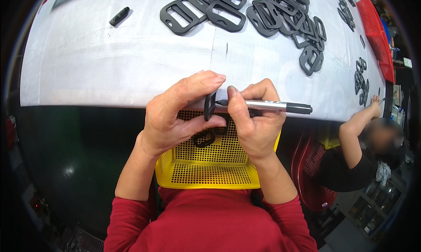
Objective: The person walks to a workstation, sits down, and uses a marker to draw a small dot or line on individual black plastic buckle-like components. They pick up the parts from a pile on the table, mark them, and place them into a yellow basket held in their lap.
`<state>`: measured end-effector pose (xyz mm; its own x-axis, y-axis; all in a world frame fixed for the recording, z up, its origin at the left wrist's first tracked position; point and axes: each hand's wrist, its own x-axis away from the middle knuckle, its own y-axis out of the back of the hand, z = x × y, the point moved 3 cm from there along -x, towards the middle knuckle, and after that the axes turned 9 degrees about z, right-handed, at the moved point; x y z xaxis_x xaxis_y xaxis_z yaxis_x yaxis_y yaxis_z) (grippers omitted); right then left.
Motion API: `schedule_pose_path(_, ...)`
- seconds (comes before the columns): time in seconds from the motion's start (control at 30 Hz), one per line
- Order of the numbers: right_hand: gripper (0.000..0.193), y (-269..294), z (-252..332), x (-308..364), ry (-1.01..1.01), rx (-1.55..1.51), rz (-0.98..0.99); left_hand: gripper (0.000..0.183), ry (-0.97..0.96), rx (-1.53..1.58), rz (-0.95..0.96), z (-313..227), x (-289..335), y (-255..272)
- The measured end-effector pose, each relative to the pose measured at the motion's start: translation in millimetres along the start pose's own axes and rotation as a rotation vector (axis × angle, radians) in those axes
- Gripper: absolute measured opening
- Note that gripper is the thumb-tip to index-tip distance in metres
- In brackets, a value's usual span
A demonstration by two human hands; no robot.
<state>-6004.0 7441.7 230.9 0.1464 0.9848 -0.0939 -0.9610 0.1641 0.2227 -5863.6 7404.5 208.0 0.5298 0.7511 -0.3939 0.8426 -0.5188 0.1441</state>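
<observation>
In my left hand [173,107] a flat black plastic buckle [210,106] is pinched edge-on between thumb and fingers. My right hand [256,116] grips a silver marker pen [269,105] with a black end. Its dark tip points left and meets the buckle's side, or comes very close to it. Below both hands a yellow perforated basket [208,181] rests at my lap, with a few black buckles [204,139] inside, partly hidden by my left thumb.
Black oblong buckles [226,16] lie heaped across the far side of the white-covered table [109,63]. A black pen cap [119,16] lies at the far left. Smaller black parts [361,83] and a red basket [375,37] are at the right, near a seated co-worker [351,160].
</observation>
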Motion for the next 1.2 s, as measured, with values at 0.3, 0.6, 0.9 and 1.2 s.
schedule_pose_path(0.3,0.012,16,7,-8,0.305,-0.279,0.012,0.085,0.32,0.426,0.168,-12,-9,9)
schedule_pose_path(0.6,0.017,20,18,-12,-0.184,-0.584,0.046,0.085,0.178,0.625,0.041,-20,-15,12)
schedule_pose_path(0.9,0.023,-6,9,-6,-0.41,-0.857,0.068,0.068,-0.249,0.108,-0.029,-18,-14,2)
schedule_pose_path(1.2,0.014,15,3,-3,-0.183,-0.184,-0.058,0.058,0.109,0.062,0.049,-7,1,9)
